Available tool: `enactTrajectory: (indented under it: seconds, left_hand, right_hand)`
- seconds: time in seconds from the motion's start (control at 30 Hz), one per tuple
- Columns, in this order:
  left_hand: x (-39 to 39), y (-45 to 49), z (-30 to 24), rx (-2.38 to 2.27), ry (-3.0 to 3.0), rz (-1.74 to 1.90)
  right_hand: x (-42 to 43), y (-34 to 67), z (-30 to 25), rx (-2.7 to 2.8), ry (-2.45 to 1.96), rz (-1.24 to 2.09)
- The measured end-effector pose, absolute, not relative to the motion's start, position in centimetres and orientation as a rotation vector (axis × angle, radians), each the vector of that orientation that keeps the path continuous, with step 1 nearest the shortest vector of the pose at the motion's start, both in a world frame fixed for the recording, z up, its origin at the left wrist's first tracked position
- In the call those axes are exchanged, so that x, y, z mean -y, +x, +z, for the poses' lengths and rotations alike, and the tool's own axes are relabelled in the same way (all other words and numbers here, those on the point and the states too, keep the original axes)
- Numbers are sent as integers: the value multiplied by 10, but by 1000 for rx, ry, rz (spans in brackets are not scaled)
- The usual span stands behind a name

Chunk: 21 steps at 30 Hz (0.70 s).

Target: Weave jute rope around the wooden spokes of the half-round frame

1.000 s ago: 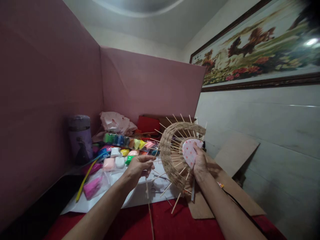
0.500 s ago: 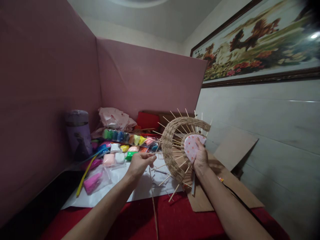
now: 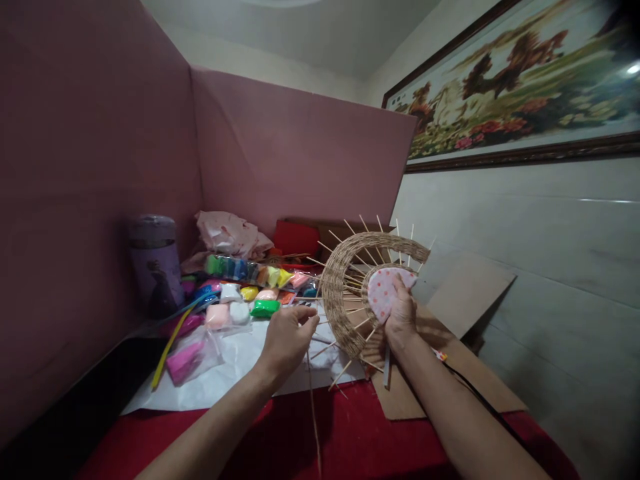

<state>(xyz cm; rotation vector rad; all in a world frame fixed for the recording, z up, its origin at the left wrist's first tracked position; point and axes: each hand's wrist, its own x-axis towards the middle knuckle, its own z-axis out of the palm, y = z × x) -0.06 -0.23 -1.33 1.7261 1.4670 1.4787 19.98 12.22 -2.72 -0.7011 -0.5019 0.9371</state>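
Observation:
My right hand (image 3: 400, 317) grips the centre of a half-woven basket (image 3: 345, 280), thumb pressed on its pink dotted fabric base (image 3: 383, 297). Thin wooden spokes (image 3: 350, 230) stick out all round the woven tan band. My left hand (image 3: 290, 333) is just left of the basket, fingers pinched on a thin tan weaving strand (image 3: 315, 420) that trails down toward me over the red cloth (image 3: 300, 440).
Bags of coloured clay (image 3: 240, 287) lie on white paper (image 3: 240, 367) at the left. A purple lidded cup (image 3: 155, 263) stands by the pink partition (image 3: 100, 167). Cardboard sheets (image 3: 470, 293) lean at the right wall. A yellow strip (image 3: 170, 353) lies near.
The basket has lifted slightly and turned. My left hand has dropped a little and moved right along the strand, closer to the basket's rim.

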Motion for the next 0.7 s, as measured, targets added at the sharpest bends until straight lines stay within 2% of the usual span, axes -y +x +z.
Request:
enactTrajectory:
  seconds: [0.23, 0.43, 0.7]
  left_hand:
    - [1, 4, -18, -1313, 1533, 1456]
    - [8, 8, -3, -1201, 1169, 1362]
    - [16, 5, 7, -1045, 1026, 1284]
  right_hand:
    - [-118, 198, -23, 470, -704, 908]
    - [-121, 200, -23, 469, -736, 859]
    - [-123, 200, -28, 498, -738, 895]
